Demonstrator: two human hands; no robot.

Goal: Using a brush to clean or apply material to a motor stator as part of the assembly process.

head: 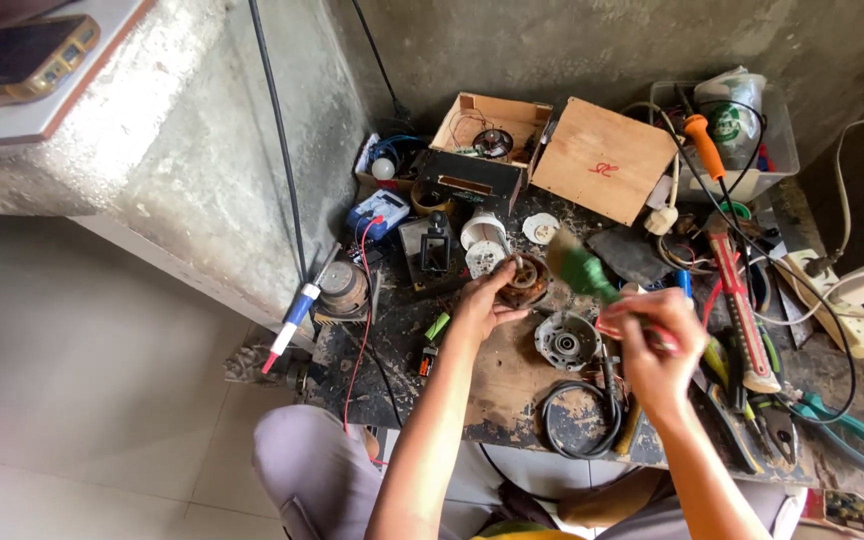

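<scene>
Pinching a rusty motor part (524,281), left hand (482,305); right hand (652,345) fingers clamp a green paintbrush (584,270).

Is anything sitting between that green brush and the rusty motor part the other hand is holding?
Nothing visible does. The green brush in the right hand has its bristles right beside the rusty motor part, which the left hand holds on the workbench.

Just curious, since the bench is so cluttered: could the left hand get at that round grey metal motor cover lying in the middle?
Probably yes. The motor cover lies uncovered just beside the left hand, but that hand already holds a rusty motor part.
</scene>
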